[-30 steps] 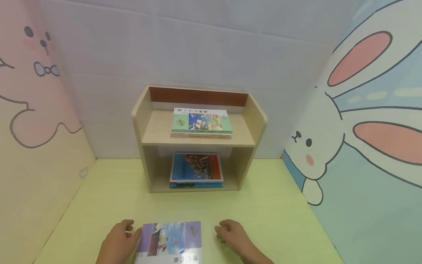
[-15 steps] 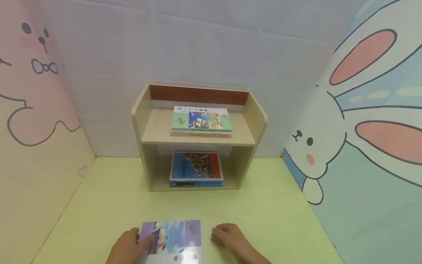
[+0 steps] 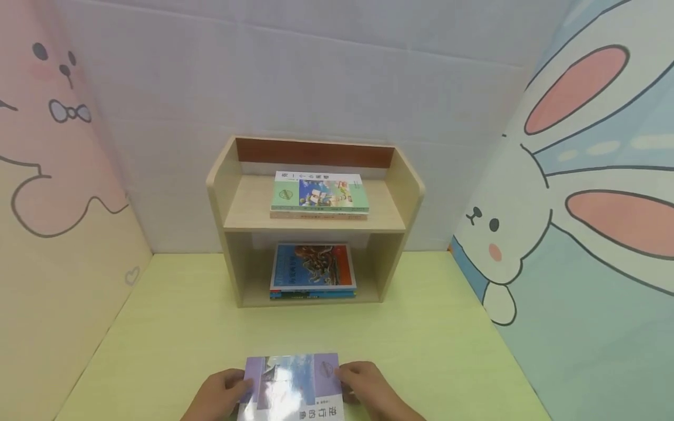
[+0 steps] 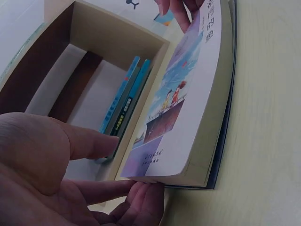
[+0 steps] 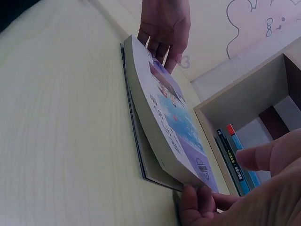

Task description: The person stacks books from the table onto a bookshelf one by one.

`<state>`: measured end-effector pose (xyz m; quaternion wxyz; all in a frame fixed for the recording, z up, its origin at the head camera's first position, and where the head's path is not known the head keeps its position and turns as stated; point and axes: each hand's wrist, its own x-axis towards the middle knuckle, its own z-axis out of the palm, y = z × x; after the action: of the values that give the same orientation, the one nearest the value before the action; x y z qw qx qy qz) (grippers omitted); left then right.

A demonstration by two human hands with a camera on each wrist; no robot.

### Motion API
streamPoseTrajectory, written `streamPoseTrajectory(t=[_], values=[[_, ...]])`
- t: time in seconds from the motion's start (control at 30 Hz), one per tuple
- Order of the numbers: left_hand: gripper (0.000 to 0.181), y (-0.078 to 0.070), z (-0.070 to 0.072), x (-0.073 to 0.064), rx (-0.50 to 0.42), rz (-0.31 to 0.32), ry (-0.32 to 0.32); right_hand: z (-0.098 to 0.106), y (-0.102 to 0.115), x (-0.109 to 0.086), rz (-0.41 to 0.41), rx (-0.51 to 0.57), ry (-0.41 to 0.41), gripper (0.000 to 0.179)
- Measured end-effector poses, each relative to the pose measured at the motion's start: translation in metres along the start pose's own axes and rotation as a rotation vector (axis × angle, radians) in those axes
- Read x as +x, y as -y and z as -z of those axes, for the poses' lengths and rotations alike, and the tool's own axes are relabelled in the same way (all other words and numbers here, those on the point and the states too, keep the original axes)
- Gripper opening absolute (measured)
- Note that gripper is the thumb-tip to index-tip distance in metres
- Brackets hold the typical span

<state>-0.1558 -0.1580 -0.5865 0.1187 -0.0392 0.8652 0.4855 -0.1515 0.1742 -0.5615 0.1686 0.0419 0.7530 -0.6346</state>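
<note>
A purple and white paperback book (image 3: 295, 389) with a painted boat scene lies flat near the front of the table. My left hand (image 3: 218, 394) holds its left edge, thumb at the cover and fingers low against the side. On the opposite edge, my right hand (image 3: 368, 387) holds the book with its thumb over the purple corner. Both wrist views show fingertips tucked at the book's lower edge. Beneath the paperback, a dark-edged cover (image 5: 136, 129) sticks out, with a gap between the two in the right wrist view.
A two-tier wooden shelf (image 3: 315, 229) stands behind the book. Its upper tier bears a green-covered book (image 3: 321, 192) on another; below lies a stack topped by a blue and red book (image 3: 314, 266). Walls with a pink bear (image 3: 68, 169) and a white rabbit (image 3: 505, 234) flank the table.
The purple book has shifted right, away from its earlier spot. My left hand has moved right with it, and my right hand has come onto the right edge.
</note>
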Motion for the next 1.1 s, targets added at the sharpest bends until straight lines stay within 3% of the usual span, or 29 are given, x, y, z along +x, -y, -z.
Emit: streamPoseTrajectory(t=[0.13,0.33,0.63,0.9,1.1], values=[[0.038,0.001,-0.003,0.001,0.007,-0.057,-0.027,0.001,-0.005,-0.002,0.048,-0.012,-0.027,0.038],[0.043,-0.003,-0.009,0.001,0.02,-0.057,-0.09,0.0,-0.008,-0.005,0.141,-0.082,-0.091,0.035],[0.047,-0.01,-0.021,-0.003,-0.057,-0.051,-0.114,-0.003,-0.011,-0.001,0.094,-0.028,-0.193,0.05],[0.042,-0.007,-0.015,-0.006,-0.097,-0.108,-0.128,0.004,-0.01,-0.007,0.094,-0.005,-0.182,0.05],[0.041,-0.02,-0.006,-0.009,-0.145,-0.091,-0.118,0.009,-0.002,-0.009,0.09,0.089,-0.153,0.051]])
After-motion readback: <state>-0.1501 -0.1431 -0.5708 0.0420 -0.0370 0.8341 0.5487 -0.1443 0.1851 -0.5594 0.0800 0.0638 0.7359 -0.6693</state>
